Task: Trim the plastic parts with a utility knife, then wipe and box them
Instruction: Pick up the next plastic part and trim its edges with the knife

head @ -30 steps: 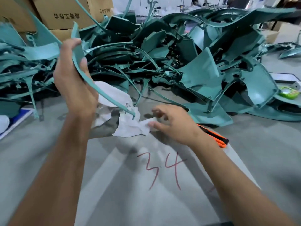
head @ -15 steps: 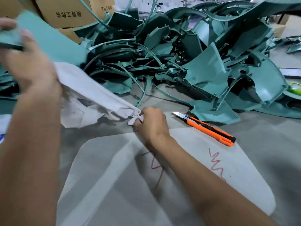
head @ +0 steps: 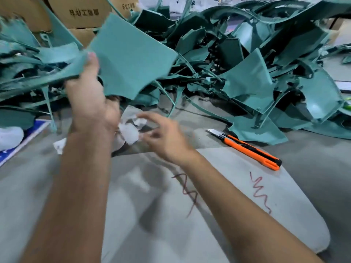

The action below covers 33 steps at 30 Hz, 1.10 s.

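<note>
Moved since half a second back: left hand point(head: 89, 103) now nearer frame centre, teal plastic part point(head: 131, 59) swung in and tilted up above the rag. Gripping that part along its left edge, thumb up on the near face, fingers wrapped behind. Part is a flat panel with one curved cut-out edge at the bottom, held clear of the floor in front of the pile of teal plastic offcuts point(head: 247, 59).

Right hand point(head: 165, 137) blurred, lifted off the floor, fingers loosely spread and reaching toward white rag point(head: 131, 130). Fingertips just at the rag's right side; pinching it or only touching, cannot tell from the blur. Rag bunched up, sitting between both hands, partly hidden behind left wrist. Small separate white scrap point(head: 59, 145) visible left of left forearm.

Utility knife point(head: 247, 149), orange and black, lying on the floor, untouched, right of right hand, blade end pointing up-left, tail end overlapping the corner of grey board point(head: 228, 215). Board flat on the floor under both forearms, rounded corners, red scribbles on it.

Cardboard boxes point(head: 83, 12) stacked at top left behind the pile, printed characters on the side. White object point(head: 9, 137) and blue-edged sheet point(head: 24, 137) at far left edge, on the floor.
</note>
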Each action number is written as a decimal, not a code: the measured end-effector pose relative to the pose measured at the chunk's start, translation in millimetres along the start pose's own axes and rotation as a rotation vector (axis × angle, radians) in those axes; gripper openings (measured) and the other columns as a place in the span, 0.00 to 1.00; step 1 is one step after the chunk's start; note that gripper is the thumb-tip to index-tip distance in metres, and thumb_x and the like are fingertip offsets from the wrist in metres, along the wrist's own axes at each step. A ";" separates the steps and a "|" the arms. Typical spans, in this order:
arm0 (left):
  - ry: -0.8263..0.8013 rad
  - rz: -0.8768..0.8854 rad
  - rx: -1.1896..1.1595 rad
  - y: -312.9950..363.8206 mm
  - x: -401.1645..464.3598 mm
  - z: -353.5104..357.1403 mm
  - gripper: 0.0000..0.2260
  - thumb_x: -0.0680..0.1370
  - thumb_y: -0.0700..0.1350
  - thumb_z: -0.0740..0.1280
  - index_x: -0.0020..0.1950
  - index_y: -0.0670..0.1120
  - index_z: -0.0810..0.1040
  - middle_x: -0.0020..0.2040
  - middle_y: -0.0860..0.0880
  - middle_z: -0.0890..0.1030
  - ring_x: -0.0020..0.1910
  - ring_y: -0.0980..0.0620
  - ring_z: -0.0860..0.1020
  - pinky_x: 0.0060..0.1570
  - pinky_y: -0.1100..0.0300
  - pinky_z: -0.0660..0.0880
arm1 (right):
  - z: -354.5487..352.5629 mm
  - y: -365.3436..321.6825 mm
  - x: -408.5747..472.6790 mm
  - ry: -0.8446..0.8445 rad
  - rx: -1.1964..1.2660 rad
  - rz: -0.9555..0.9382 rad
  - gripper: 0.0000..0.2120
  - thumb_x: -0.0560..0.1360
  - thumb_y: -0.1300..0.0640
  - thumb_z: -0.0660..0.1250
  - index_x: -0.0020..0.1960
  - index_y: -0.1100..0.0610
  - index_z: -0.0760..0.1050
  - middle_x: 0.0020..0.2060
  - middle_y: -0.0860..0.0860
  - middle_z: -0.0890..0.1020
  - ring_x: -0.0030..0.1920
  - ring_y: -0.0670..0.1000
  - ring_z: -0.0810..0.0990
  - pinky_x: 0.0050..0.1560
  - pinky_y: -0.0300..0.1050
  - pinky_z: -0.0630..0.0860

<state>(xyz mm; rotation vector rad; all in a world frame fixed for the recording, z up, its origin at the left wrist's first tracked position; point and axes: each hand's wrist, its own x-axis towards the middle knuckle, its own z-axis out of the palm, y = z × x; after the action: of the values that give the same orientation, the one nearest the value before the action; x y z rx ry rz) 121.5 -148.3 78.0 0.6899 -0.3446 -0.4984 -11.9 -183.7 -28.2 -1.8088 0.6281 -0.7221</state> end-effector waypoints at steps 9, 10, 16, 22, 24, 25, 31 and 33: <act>-0.135 -0.586 0.158 -88.6 -63.0 -34.4 0.20 0.84 0.52 0.65 0.73 0.45 0.74 0.60 0.43 0.85 0.55 0.38 0.85 0.48 0.29 0.80 | -131.2 11.8 -38.7 0.141 -1.170 0.504 0.07 0.73 0.60 0.69 0.51 0.55 0.75 0.50 0.57 0.80 0.49 0.62 0.78 0.44 0.50 0.71; -0.160 -0.606 0.170 -92.2 -64.0 -36.8 0.20 0.84 0.52 0.64 0.73 0.45 0.74 0.61 0.43 0.85 0.57 0.38 0.84 0.50 0.30 0.80 | -133.1 14.7 -40.6 0.127 -1.187 0.499 0.08 0.72 0.62 0.68 0.49 0.55 0.73 0.47 0.56 0.78 0.47 0.62 0.76 0.43 0.50 0.71; -0.170 -0.654 0.153 -99.3 -61.2 -45.7 0.21 0.85 0.56 0.61 0.71 0.45 0.76 0.60 0.43 0.85 0.57 0.42 0.85 0.42 0.46 0.83 | -118.5 39.5 -45.7 0.303 -1.036 0.257 0.08 0.73 0.61 0.71 0.51 0.59 0.76 0.51 0.57 0.77 0.49 0.62 0.76 0.45 0.51 0.73; -0.217 -0.671 0.096 -99.5 -52.5 -53.2 0.23 0.85 0.60 0.57 0.67 0.45 0.78 0.59 0.42 0.85 0.55 0.41 0.85 0.41 0.45 0.83 | -104.6 42.2 -45.6 0.475 -0.989 0.061 0.08 0.79 0.62 0.67 0.57 0.58 0.72 0.54 0.55 0.67 0.35 0.62 0.74 0.37 0.55 0.71; -0.233 -0.666 0.112 -98.4 -50.4 -56.2 0.22 0.85 0.60 0.57 0.65 0.45 0.79 0.60 0.42 0.85 0.56 0.41 0.85 0.42 0.44 0.83 | -102.3 40.6 -45.6 0.554 -0.921 -0.010 0.09 0.80 0.63 0.68 0.59 0.59 0.74 0.55 0.56 0.69 0.37 0.61 0.75 0.40 0.56 0.75; -0.232 -0.666 0.127 -97.8 -49.8 -57.4 0.22 0.85 0.59 0.57 0.64 0.45 0.80 0.59 0.43 0.85 0.56 0.41 0.85 0.42 0.44 0.83 | -101.6 39.7 -45.6 0.594 -0.868 -0.047 0.10 0.80 0.62 0.69 0.60 0.60 0.75 0.55 0.56 0.70 0.40 0.58 0.75 0.43 0.56 0.77; -0.353 -0.599 0.417 -94.2 -48.9 -65.2 0.17 0.71 0.42 0.70 0.59 0.38 0.81 0.58 0.41 0.84 0.56 0.36 0.81 0.47 0.48 0.75 | -105.1 38.5 -41.4 0.713 -0.739 -0.104 0.10 0.79 0.57 0.74 0.57 0.59 0.79 0.53 0.51 0.74 0.47 0.47 0.72 0.55 0.42 0.75; -0.434 -0.557 0.489 -93.4 -47.8 -68.6 0.24 0.67 0.37 0.68 0.62 0.33 0.79 0.57 0.35 0.82 0.53 0.34 0.79 0.48 0.44 0.73 | -108.5 37.0 -41.0 0.761 -0.692 -0.138 0.10 0.81 0.56 0.71 0.58 0.58 0.74 0.47 0.48 0.77 0.44 0.47 0.74 0.49 0.43 0.74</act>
<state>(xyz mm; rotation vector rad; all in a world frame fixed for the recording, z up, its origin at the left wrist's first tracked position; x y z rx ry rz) 83.4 -148.9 -41.5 1.1636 -0.7010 -1.1221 -121.8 -234.6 -40.5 -2.1896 1.3891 -1.4404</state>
